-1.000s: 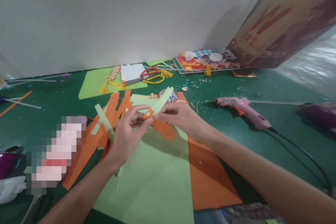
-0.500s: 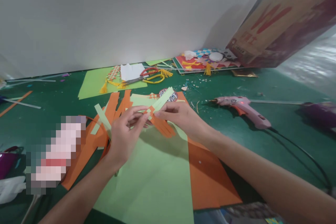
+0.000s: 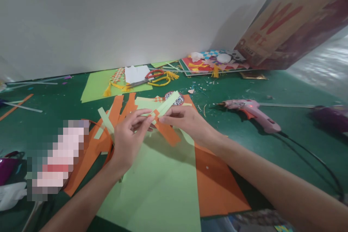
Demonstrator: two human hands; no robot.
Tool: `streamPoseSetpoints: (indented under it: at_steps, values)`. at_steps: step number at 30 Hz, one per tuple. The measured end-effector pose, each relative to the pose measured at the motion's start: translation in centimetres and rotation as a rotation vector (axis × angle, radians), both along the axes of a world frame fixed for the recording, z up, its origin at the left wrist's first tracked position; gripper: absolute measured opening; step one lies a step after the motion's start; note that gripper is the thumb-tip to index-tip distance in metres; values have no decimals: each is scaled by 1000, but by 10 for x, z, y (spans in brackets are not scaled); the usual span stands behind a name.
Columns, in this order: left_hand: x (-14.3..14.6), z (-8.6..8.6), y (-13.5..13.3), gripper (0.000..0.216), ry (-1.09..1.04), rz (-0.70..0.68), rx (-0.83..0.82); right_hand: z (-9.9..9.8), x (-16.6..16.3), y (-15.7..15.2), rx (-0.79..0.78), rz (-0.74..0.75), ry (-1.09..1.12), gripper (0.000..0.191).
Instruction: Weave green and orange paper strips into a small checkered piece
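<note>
My left hand [image 3: 129, 139] and my right hand [image 3: 183, 119] meet above the green table, both pinching a small weave of paper strips [image 3: 160, 116] made of light green and orange bands. Light green strip ends stick up toward the back right, and orange strip ends [image 3: 168, 134] hang down toward me. Beneath my hands lie a large light green sheet [image 3: 160, 185] and an orange sheet [image 3: 217, 185]. Loose orange strips [image 3: 95, 148] fan out to the left of my left hand.
A pink glue gun [image 3: 252, 114] with a black cord lies to the right. Red-handled scissors [image 3: 148, 78] rest on a green sheet at the back with yellow tassels. Finished woven pieces [image 3: 214, 61] and a leaning cardboard box [image 3: 293, 25] stand at the back right. A blurred object sits at the left.
My left fingers have shifted slightly up along the weave, and the hanging orange strip ends have swung a little. Both hands stay in almost the same place.
</note>
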State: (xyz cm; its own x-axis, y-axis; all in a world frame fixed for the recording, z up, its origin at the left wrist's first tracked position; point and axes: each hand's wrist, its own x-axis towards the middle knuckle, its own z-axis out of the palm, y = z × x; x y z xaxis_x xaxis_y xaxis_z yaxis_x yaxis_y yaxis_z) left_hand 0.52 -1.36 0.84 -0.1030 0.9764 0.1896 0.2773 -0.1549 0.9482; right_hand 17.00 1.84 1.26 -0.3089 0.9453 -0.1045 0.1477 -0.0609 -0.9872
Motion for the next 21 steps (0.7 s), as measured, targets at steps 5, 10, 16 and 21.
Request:
streamPoseSetpoints:
  at_steps: [5, 10, 16, 21]
  values:
    - [0, -3, 0, 19, -24, -7, 37, -1, -1, -1, -21, 26, -29, 24]
    - [-1, -9, 3, 28, 7, -74, 141, -2, 2, 1, -43, 32, 15, 25]
    - [-2, -8, 2, 23, 15, -83, 152, -1, 5, 4, -50, 80, 56, 27]
    - [0, -4, 1, 18, -12, -64, 146, -1, 5, 4, -48, 91, 86, 24]
